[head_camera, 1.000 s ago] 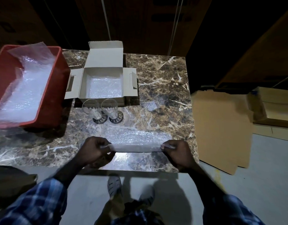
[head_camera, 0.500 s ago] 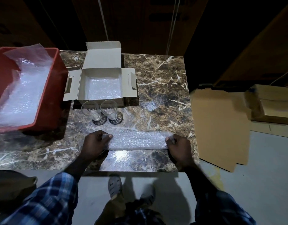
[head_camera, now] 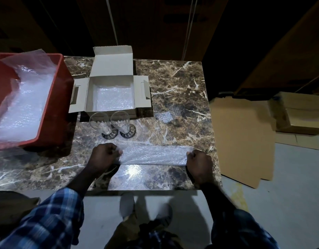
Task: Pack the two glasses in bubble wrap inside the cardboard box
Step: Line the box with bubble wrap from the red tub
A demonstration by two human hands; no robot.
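Two clear footed glasses [head_camera: 101,124] [head_camera: 122,123] stand side by side on the marble table [head_camera: 173,83], just in front of the open cardboard box [head_camera: 111,95], whose floor is lined with bubble wrap. A folded sheet of bubble wrap [head_camera: 153,155] lies flat on the table near the front edge. My left hand [head_camera: 104,156] grips its left end with curled fingers, and my right hand [head_camera: 198,162] pinches its right end. The fold line runs between the two hands.
A red plastic bin [head_camera: 54,97] with more bubble wrap sits at the table's left. Flat cardboard sheets [head_camera: 243,137] and a closed carton [head_camera: 302,112] lie on the floor to the right. My feet stand below the table's front edge.
Both hands have carried the near edge of the bubble wrap away from me and laid it down, folding the sheet over itself. The glasses and box have not moved.
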